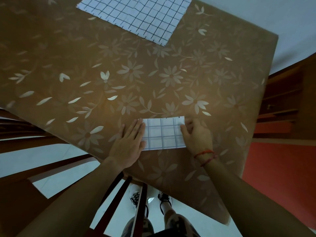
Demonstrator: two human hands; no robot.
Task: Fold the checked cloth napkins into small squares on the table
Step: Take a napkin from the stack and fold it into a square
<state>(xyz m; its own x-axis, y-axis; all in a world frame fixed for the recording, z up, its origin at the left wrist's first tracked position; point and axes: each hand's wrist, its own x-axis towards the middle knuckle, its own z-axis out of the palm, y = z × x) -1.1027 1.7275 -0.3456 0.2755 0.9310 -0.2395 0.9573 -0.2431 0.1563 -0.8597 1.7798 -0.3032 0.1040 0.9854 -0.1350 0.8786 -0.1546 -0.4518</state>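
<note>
Floral table [119,69], folded napkin [163,134], flat napkin [136,14]

Both bare forearms reach forward from the bottom of the view. The left hand [129,142] lies flat, palm down, fingers together and extended. The right hand [196,134] rests palm down beside it, fingers curled slightly at the tips, thumb angled toward the left hand. A red cord bracelet [205,155] circles the right wrist.
</note>
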